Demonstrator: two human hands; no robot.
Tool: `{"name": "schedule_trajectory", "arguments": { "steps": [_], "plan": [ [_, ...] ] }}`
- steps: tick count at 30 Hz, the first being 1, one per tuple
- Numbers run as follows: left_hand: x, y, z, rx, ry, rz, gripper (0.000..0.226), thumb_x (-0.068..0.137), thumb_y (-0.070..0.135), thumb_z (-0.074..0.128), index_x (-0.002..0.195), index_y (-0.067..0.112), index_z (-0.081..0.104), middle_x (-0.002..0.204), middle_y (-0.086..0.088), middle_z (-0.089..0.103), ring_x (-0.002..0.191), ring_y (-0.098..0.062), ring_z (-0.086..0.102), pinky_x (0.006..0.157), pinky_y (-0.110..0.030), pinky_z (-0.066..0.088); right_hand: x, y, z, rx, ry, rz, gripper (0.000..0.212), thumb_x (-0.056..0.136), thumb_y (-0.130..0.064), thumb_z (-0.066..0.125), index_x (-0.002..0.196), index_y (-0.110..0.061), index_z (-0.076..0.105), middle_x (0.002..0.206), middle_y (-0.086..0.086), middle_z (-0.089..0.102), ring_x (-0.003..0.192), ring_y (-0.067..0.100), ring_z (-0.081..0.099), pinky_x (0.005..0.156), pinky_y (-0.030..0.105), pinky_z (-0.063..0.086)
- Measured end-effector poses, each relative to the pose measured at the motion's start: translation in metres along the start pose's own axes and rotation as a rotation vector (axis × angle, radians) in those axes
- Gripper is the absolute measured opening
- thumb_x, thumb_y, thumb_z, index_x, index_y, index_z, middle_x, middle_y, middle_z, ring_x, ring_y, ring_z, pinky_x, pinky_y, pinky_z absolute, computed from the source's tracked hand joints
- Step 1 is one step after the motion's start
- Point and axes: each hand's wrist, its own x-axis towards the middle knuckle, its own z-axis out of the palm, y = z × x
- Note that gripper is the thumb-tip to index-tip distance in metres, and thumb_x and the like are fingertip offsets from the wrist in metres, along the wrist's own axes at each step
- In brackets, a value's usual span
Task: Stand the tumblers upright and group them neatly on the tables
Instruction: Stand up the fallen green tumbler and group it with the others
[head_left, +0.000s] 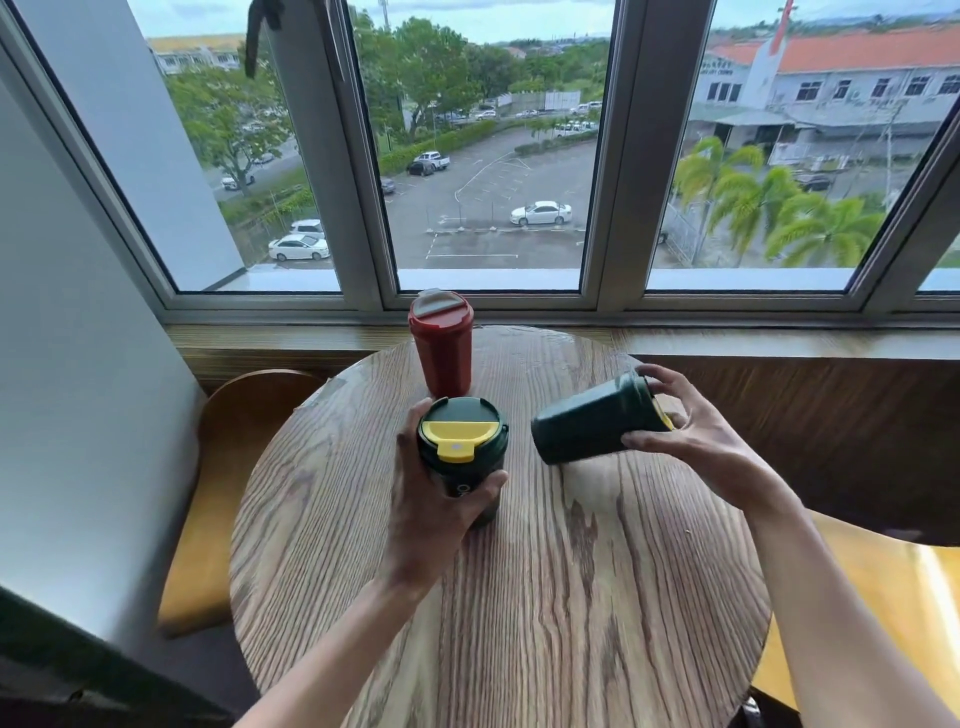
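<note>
A wooden chair (249, 467) stands at the left side of the round wooden counter (519, 597). On the far part of the counter, close to the window (488, 156), a red tumbler (442, 349) with a grey lid stands upright and no hand touches it. Just in front of it is a dark green tumbler (464, 457) with a yellow lid, also upright, its base on the wood. The left hand (436, 499) is wrapped around its body, thumb on one side and fingers on the other. To the right, a second dark green tumbler (597, 421) is tilted strongly, its base pointing left and down and very near the counter, its yellow lid pointing right. The right hand (691, 436) pinches it at the lid end, fingers over the top rim and thumb under it. Beyond this hand a yellow seat (883, 597) is seen at the right edge.
</note>
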Motion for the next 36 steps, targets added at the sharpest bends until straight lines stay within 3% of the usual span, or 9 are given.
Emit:
{"name": "schedule_trajectory", "arguments": {
  "steps": [6,8,10,12,15,22,27,32,36],
  "plan": [
    [0.0,0.001,0.0,-0.021,0.013,0.012,0.095,0.066,0.007,0.089,0.134,0.043,0.033,0.126,0.033,0.047,0.121,0.004,0.05,0.096,-0.015,0.047,-0.002,-0.038,0.024,-0.405,-0.005,-0.136,0.087,0.051,-0.069,0.082,0.129,-0.058,0.045,0.132,-0.025,0.048,0.122,0.013,0.053,0.101,0.05,0.047],
    [0.0,0.001,0.0,-0.023,0.015,0.011,0.096,0.065,0.007,0.089,0.133,0.044,0.033,0.127,0.031,0.047,0.12,0.005,0.05,0.094,-0.012,0.046,-0.008,-0.053,0.033,-0.475,-0.024,-0.18,0.081,0.055,-0.056,0.085,0.127,-0.053,0.048,0.13,-0.026,0.048,0.116,-0.002,0.052,0.099,0.034,0.047],
    [0.0,0.0,0.0,-0.037,0.017,-0.005,0.096,0.064,0.006,0.089,0.135,0.04,0.034,0.128,0.025,0.05,0.119,0.005,0.051,0.093,-0.011,0.045,-0.013,-0.061,0.042,-0.418,-0.071,-0.203,0.075,0.064,-0.024,0.089,0.129,-0.036,0.053,0.13,-0.016,0.049,0.104,-0.023,0.047,0.088,0.004,0.039],
    [-0.001,-0.002,-0.003,-0.052,0.004,-0.018,0.096,0.065,0.006,0.089,0.138,0.036,0.035,0.129,0.022,0.053,0.121,0.001,0.053,0.095,-0.016,0.047,-0.014,-0.06,0.05,-0.333,-0.162,-0.216,0.073,0.065,0.0,0.087,0.125,-0.024,0.054,0.129,-0.006,0.049,0.105,-0.022,0.047,0.082,-0.004,0.034],
    [-0.001,-0.003,-0.008,-0.056,-0.04,-0.009,0.092,0.07,0.007,0.084,0.142,0.034,0.033,0.13,0.026,0.055,0.123,-0.004,0.054,0.097,-0.018,0.046,-0.009,-0.049,0.058,-0.232,-0.226,-0.231,0.082,0.061,-0.002,0.089,0.126,-0.034,0.052,0.131,-0.004,0.047,0.121,0.007,0.049,0.099,0.012,0.04],
    [-0.001,-0.004,-0.013,-0.028,-0.078,0.012,0.094,0.07,0.011,0.077,0.145,0.037,0.028,0.137,0.026,0.05,0.129,-0.006,0.051,0.1,-0.014,0.042,-0.01,-0.043,0.067,-0.271,-0.16,-0.234,0.082,0.059,-0.027,0.092,0.128,-0.039,0.049,0.13,-0.014,0.04,0.124,-0.001,0.041,0.102,0.02,0.037],
    [0.0,-0.006,-0.014,-0.019,-0.088,0.014,0.093,0.07,0.013,0.077,0.145,0.037,0.028,0.137,0.028,0.049,0.126,-0.006,0.052,0.098,-0.014,0.043,-0.013,-0.044,0.057,-0.361,-0.167,-0.186,0.078,0.061,-0.028,0.082,0.129,-0.041,0.046,0.121,-0.011,0.05,0.112,0.011,0.051,0.099,0.039,0.047],
    [0.0,-0.008,-0.015,-0.008,-0.1,0.03,0.092,0.07,0.014,0.077,0.147,0.03,0.028,0.14,0.022,0.047,0.127,-0.012,0.052,0.1,-0.02,0.045,-0.016,-0.034,0.077,-0.238,0.026,-0.233,0.07,0.056,-0.027,0.095,0.11,-0.041,0.053,0.122,-0.005,0.047,0.117,0.016,0.05,0.095,0.032,0.047],
    [0.0,-0.007,-0.016,-0.001,-0.11,0.026,0.093,0.071,0.016,0.077,0.148,0.03,0.026,0.142,0.017,0.047,0.128,-0.011,0.051,0.1,-0.019,0.044,-0.017,-0.029,0.078,-0.206,0.01,-0.219,0.07,0.058,-0.03,0.092,0.11,-0.045,0.048,0.125,0.001,0.047,0.115,0.025,0.055,0.096,0.041,0.053]
  ]
}}
